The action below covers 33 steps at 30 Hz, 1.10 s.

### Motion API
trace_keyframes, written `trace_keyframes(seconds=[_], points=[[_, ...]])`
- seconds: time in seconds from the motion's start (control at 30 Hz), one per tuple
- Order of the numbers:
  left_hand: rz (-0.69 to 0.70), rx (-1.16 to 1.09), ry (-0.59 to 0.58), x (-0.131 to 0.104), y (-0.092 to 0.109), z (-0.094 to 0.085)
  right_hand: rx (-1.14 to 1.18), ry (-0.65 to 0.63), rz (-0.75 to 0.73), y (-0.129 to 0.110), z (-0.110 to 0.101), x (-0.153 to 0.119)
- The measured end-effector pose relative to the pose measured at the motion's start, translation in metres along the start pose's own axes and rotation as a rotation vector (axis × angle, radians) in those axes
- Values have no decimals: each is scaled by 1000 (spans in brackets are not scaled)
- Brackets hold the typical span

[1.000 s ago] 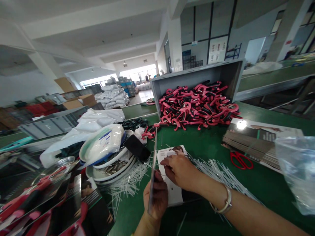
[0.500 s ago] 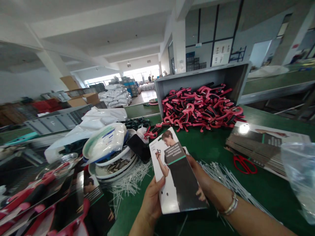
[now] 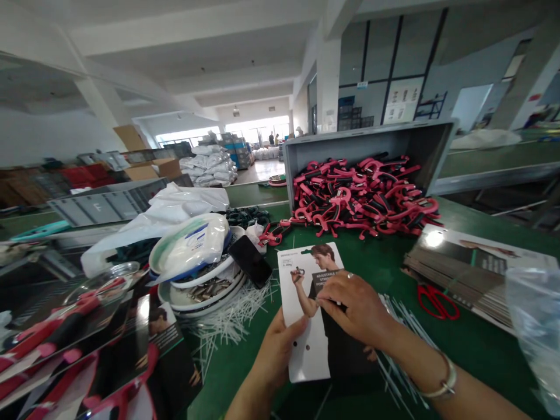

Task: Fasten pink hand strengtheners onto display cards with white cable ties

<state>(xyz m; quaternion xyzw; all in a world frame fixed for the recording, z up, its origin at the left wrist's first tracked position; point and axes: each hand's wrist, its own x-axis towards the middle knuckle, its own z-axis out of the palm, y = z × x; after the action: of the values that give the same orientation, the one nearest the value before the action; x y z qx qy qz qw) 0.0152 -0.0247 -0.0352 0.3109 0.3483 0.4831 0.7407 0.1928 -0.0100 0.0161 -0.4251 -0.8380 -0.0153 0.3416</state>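
Note:
A printed cardboard packaging card point(image 3: 315, 333), white and black with a picture of a person, is tilted up in front of me. My left hand point(image 3: 276, 347) grips its lower left edge, thumb on the front face. Two small punched holes show near that thumb. Across the right part of the card lies my right hand point(image 3: 356, 306), a ring on one finger, its fingertips pinched together against the card's middle. Whether anything small is in that pinch is hidden. Thin white cable ties point(image 3: 400, 344) lie beneath and beside my right forearm.
Behind stands a grey crate point(image 3: 371, 135) of pink-and-black hand grips point(image 3: 359, 195). At right are a stack of cards point(image 3: 464, 277), red scissors point(image 3: 437, 302) and a plastic bag point(image 3: 536, 326). Left are bowls of metal parts point(image 3: 210, 290), a phone point(image 3: 250, 261) and carded grips point(image 3: 87, 350).
My right hand has left the card's right edge and come over its front, fingers pinched. The left hand keeps hold of the card. The view has shifted slightly.

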Motion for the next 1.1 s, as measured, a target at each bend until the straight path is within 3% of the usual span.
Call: trace_keyframes(seconds=[0.13, 0.23, 0.3, 0.4, 0.43, 0.47, 0.57, 0.63, 0.7, 0.83, 1.1], points=[[6, 57, 0, 1, 0, 1, -10, 116, -16, -11, 14, -2], [4, 63, 31, 3, 0, 2, 160, 162, -7, -15, 10, -3], [0, 42, 47, 4, 2, 0, 324, 263, 80, -6, 0, -5], [2, 11, 54, 8, 9, -4, 368, 423, 369, 27, -20, -16], [8, 15, 58, 10, 11, -6, 289, 365, 472, 40, -25, -21], [15, 28, 62, 13, 13, -8, 174, 206, 546, 52, -29, -27], [61, 108, 100, 28, 17, -11, -201, -410, 634, 74, -29, -47], [98, 197, 125, 39, 17, -12, -348, -607, 640, 77, -19, -57], [113, 315, 141, 49, 17, -12, -401, -644, 648, 75, -6, -63], [116, 481, 201, 56, 16, -19, -360, -601, 683, 80, 6, -65], [42, 517, 208, 25, 6, -42, -97, -493, 760, 102, -22, -70]])
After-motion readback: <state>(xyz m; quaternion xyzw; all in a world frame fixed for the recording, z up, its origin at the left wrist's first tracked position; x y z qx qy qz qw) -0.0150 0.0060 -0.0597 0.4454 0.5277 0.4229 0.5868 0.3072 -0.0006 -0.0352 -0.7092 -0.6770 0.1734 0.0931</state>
